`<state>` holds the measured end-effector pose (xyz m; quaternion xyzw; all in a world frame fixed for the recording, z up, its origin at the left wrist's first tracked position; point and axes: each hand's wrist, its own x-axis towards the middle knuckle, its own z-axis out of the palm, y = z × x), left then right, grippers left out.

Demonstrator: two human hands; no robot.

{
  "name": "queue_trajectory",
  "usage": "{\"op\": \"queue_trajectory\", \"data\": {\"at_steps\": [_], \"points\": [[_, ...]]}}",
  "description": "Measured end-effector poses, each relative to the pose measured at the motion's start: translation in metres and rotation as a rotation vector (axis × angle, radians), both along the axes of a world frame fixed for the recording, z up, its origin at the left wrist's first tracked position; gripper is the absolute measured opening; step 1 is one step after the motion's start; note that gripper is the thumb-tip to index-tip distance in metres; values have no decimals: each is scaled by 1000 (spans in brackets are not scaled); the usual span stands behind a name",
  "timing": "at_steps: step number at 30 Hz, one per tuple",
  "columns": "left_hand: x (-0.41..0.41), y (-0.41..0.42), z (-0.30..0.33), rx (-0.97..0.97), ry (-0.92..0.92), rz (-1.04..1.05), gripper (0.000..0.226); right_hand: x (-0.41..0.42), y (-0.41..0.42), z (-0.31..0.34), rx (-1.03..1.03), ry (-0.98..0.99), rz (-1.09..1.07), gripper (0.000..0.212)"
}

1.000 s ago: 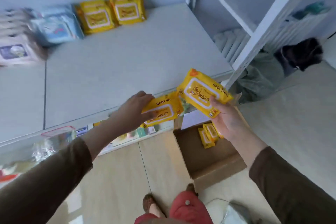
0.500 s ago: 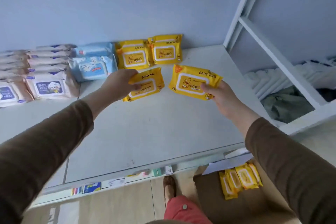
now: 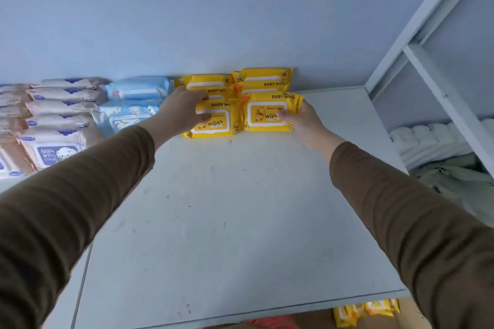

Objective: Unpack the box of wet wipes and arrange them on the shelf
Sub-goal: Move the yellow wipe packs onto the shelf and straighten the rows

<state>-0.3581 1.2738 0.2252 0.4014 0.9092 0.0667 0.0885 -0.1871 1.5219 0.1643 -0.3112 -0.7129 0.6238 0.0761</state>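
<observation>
Two yellow baby-wipes packs stand at the back of the white shelf (image 3: 240,208), in front of other yellow packs (image 3: 263,79) leaning on the wall. My left hand (image 3: 181,112) grips the left yellow pack (image 3: 216,123) by its left edge. My right hand (image 3: 299,120) holds the right yellow pack (image 3: 267,113), thumb on its front. Both packs touch the shelf and lean against the row behind. More yellow packs (image 3: 366,311) show in the cardboard box below the shelf's front edge.
Light blue wipes packs (image 3: 133,104) sit left of the yellow ones, and stacked beige packs (image 3: 58,115) fill the far left. A white shelf upright (image 3: 441,88) rises at the right, with white towels (image 3: 433,139) behind it.
Both hands carried their yellow packs from above the box up over the shelf and set them down against the yellow row at the back wall.
</observation>
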Motion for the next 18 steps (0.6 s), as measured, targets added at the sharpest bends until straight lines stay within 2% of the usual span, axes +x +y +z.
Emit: {"op": "queue_trajectory", "data": {"at_steps": [3,8,13,18], "points": [[-1,2,-4,29,112,-69,53,-5,-4,-16,245,-34,-20,75],[-1,8,-11,8,147,-41,56,-16,-6,-16,457,-102,-38,67],[4,11,-16,30,216,4,54,-19,-12,-16,564,-138,-80,67],[20,7,-16,56,271,37,56,-7,-26,-4,620,-258,-172,82]]}}
